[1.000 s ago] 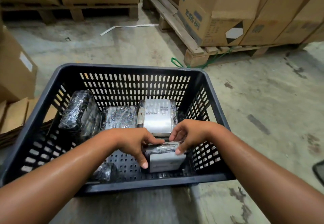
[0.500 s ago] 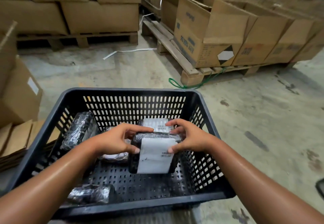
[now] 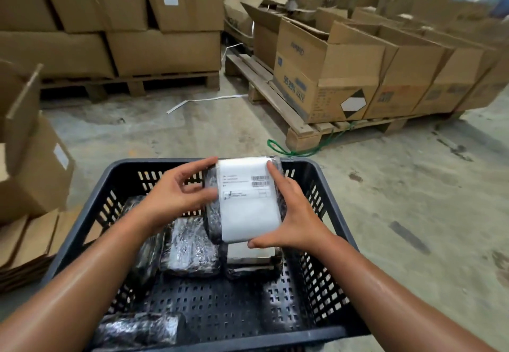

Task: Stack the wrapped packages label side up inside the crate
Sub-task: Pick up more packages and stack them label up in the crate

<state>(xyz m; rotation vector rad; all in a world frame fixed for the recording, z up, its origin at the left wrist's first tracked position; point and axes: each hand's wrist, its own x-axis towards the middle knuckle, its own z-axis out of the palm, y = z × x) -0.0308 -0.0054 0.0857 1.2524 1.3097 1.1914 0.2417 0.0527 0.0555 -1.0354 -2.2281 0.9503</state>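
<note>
I hold a black-wrapped package [image 3: 246,200] with its white label facing me, lifted above the dark plastic crate [image 3: 316,175]. My left hand [image 3: 179,194] grips its left edge and my right hand [image 3: 292,219] its right side and bottom corner. On the crate floor lie a wrapped package [image 3: 190,247] with shiny film up, another package [image 3: 252,262] under the held one with a pale face up, one leaning on the left wall [image 3: 146,258], and one at the near left corner [image 3: 137,329].
Cardboard boxes on a wooden pallet [image 3: 300,128] stand to the right, more stacked boxes [image 3: 162,48] at the back. A box [image 3: 35,175] and flattened cardboard [image 3: 24,244] sit left of the crate. A green strap [image 3: 278,148] lies on the concrete floor.
Both hands picked a package off the crate floor, turned its label up, and raised it toward the far wall of the crate. The camera tilted upward.
</note>
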